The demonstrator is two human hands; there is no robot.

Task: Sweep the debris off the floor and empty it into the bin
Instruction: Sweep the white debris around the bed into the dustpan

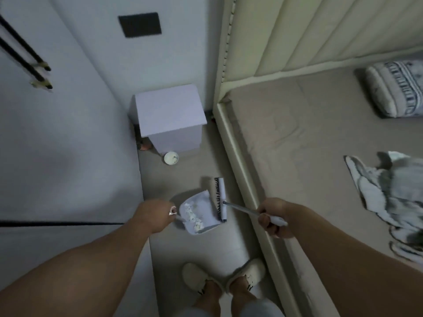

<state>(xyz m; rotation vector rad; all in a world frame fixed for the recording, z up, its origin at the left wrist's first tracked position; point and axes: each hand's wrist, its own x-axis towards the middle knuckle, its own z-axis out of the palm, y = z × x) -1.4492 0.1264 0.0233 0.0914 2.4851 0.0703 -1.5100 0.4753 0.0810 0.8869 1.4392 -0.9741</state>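
Below centre frame, your left grip [153,216] holds loaded dustpan [198,212], right grip [273,218] holds brush [220,199]; bin [171,158] lies further up frame, nearer left.

At the upper centre we see a white bedside cabinet [170,117] standing in the corner against the wall, with a dark rectangular plate [140,24] on the wall above it. The right of the frame holds a bed [286,143] with a padded cream headboard [320,30], a striped pillow [396,88] at the upper right and a crumpled patterned blanket [389,202] at the right edge. At the bottom centre we see two pale slippers [223,279] side by side on the beige floor [183,248].
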